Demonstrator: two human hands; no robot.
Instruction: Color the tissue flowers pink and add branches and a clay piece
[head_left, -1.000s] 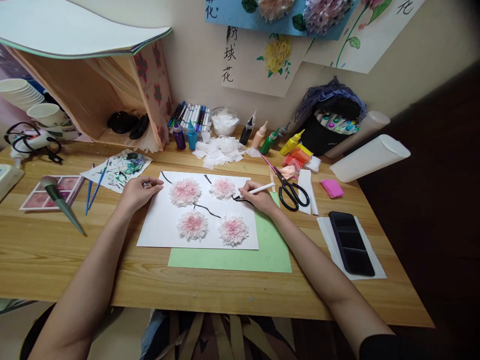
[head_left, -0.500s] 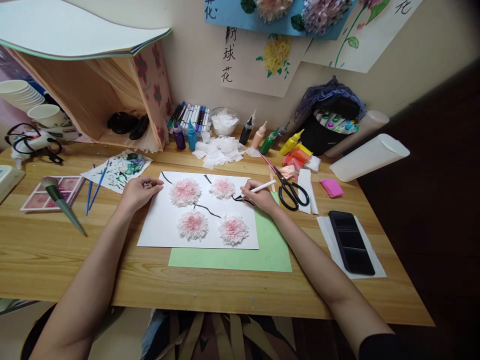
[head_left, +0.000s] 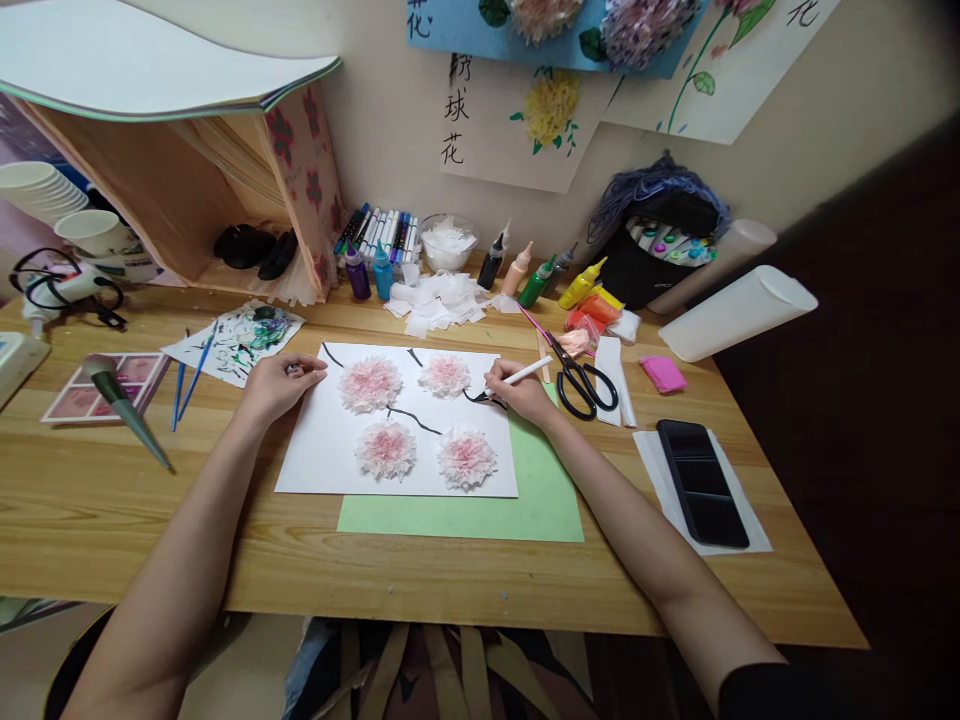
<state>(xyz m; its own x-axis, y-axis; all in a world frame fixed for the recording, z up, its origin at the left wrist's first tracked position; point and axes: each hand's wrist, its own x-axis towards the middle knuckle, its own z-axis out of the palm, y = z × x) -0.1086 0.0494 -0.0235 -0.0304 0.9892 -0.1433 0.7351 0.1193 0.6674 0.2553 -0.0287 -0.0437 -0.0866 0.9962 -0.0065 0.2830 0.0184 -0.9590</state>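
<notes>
White paper [head_left: 315, 450] lies on the table, bearing several fluffy pink-and-white paper flowers [head_left: 385, 449] and dark stem lines. My right hand [head_left: 519, 390] is closed around a white pen [head_left: 529, 371] with a black tip. That tip meets the paper beside the upper right flower [head_left: 445, 376], on a dark curved line. At the paper's upper left edge rests my left hand [head_left: 281, 384], its fingers drawn together. A small greyish thing shows between thumb and fingers there, too small to name. Under the white sheet, a green sheet [head_left: 457, 520] sticks out below and to the right.
Scissors [head_left: 579, 385] lie right of the paper, and a phone [head_left: 703, 484] farther right. Paint bottles [head_left: 536, 284], white paper scraps [head_left: 439, 300] and markers [head_left: 381, 240] line the back. Leftward are two brushes [head_left: 196, 370], a paint-stained sheet [head_left: 240, 340] and a palette [head_left: 127, 385].
My right hand and the pen have shifted very slightly along the dark line near the upper right flower. My left hand stays at the paper's edge.
</notes>
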